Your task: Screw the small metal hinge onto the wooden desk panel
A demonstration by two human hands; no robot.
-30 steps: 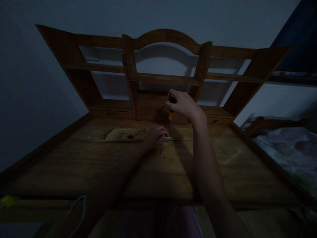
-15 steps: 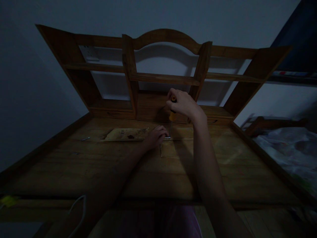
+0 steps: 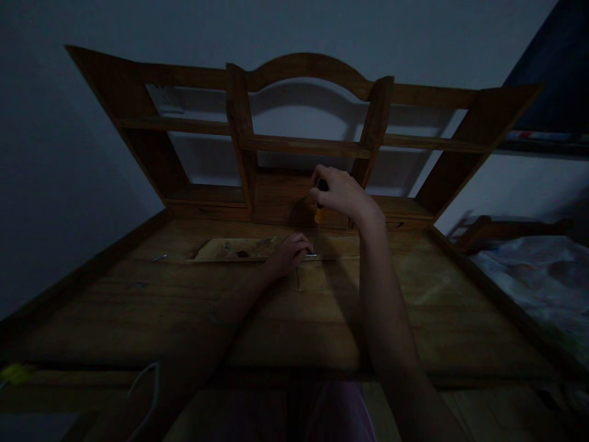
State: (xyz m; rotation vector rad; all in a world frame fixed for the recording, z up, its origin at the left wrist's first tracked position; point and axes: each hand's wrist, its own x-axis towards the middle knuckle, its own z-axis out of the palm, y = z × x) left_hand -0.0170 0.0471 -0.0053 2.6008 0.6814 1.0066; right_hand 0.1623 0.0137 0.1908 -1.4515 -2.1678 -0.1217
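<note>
A screwdriver [image 3: 319,215] with a yellow and black handle stands upright in my right hand [image 3: 340,191], whose fingers are closed round the top of the handle. Its thin shaft runs down to a small shiny metal piece [image 3: 311,254] on the wooden strip. My left hand [image 3: 289,252] rests low beside the shaft, fingers bent together at the left end of that metal piece; its fingertips are partly hidden. Under both hands, the pale wooden strip [image 3: 221,248] lies along the desk, with a rough, stained left part. Darkness hides any screw at the tip.
The wooden desk top [image 3: 161,313] carries a small metal item [image 3: 159,258] at the left. A shelf unit [image 3: 306,146] rises along the back. Near the front left edge hang a white cable [image 3: 155,393] and a yellow object [image 3: 17,372]. A plastic-like sheet [image 3: 534,276] lies beyond the right edge.
The screwdriver handle has turned slightly in my right hand: yellow showed at its top before, black shows now. My left hand stays in nearly the same place.
</note>
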